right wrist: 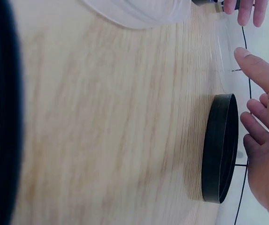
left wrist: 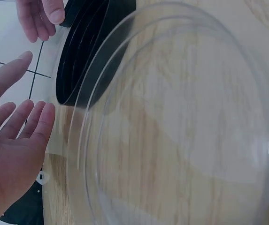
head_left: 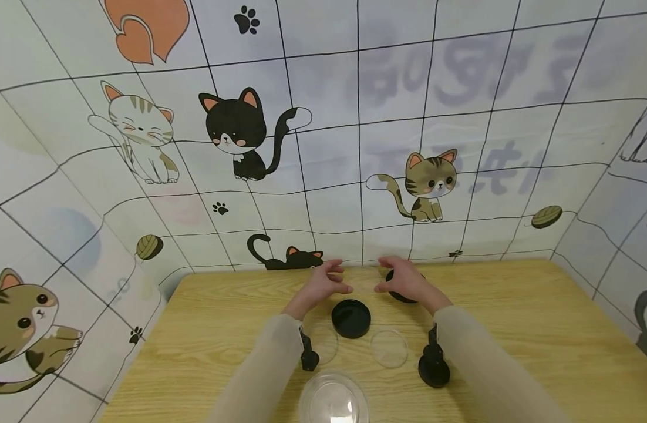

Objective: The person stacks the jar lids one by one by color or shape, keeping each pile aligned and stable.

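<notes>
The clear disc (head_left: 364, 279) lies near the far edge of the desk (head_left: 223, 335), with the left hand (head_left: 325, 281) at its nine o'clock and the right hand (head_left: 405, 279) at three. Both hands are open, gripping nothing; whether fingertips brush the rim, I can't tell.

I'd judge the work has reached that disc, though setting down or picking up is unclear to me. Nothing looks stacked or joined, so any fitting together seems left undone.

The right hand partly hides one shallow black dish (head_left: 403, 296); another black dish (head_left: 351, 319), toward seven o'clock, looks empty. Farther out, thin clear rounds lie at five (head_left: 389, 348) and seven, and a clear container (head_left: 334, 402), past six, shows only glare and wood grain.
</notes>
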Motion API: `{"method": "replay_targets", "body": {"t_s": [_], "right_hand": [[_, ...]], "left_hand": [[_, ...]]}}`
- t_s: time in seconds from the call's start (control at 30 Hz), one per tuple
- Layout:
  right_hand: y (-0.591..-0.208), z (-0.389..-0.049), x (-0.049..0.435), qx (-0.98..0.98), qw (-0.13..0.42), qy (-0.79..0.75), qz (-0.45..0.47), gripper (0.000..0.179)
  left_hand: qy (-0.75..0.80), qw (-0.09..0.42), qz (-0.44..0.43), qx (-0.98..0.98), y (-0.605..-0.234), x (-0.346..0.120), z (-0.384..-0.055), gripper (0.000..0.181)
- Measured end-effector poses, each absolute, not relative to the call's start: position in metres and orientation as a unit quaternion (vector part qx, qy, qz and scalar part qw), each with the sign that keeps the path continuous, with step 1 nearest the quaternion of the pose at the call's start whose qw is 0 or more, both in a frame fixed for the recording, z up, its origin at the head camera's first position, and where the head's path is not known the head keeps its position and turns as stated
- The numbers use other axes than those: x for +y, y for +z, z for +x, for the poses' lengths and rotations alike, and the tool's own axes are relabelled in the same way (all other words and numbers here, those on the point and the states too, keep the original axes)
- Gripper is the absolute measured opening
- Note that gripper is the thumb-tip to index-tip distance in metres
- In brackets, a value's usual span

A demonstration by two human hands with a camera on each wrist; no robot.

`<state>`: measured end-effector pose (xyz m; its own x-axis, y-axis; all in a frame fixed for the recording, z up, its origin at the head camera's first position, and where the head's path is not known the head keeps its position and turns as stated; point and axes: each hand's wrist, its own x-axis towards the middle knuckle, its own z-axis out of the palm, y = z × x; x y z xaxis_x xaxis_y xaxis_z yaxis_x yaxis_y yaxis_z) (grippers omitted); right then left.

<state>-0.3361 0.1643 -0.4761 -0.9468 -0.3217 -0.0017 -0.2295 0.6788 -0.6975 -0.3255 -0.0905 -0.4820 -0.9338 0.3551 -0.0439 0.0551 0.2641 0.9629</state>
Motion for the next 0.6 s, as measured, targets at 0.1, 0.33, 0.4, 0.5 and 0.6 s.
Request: {"method": "replay_targets", "body": {"t_s": [0.1, 0.33, 0.4, 0.5, 0.6], "right_hand": [[-0.477, -0.339, 0.164, 0.918, 0.064, -0.359, -0.154, 0.075], [-0.483, -0.345, 0.162, 0.922, 0.075, -0.338, -0.174, 0.075], [-0.484, -0.347, 0.161, 0.925, 0.075, -0.328, -0.179, 0.076], [-0.487, -0.349, 0.162, 0.93, 0.071, -0.311, -0.184, 0.076], [-0.489, -0.35, 0.162, 0.933, 0.071, -0.302, -0.182, 0.075]], "left_hand": [[0.596, 0.124, 0.123, 0.784, -0.487, -0.087, -0.329, 0.078], [0.592, 0.116, 0.109, 0.79, -0.491, -0.084, -0.336, 0.074], [0.592, 0.115, 0.105, 0.791, -0.492, -0.083, -0.338, 0.072], [0.581, 0.115, 0.101, 0.8, -0.492, -0.082, -0.34, 0.07], [0.563, 0.118, 0.097, 0.812, -0.493, -0.081, -0.342, 0.066]]}}
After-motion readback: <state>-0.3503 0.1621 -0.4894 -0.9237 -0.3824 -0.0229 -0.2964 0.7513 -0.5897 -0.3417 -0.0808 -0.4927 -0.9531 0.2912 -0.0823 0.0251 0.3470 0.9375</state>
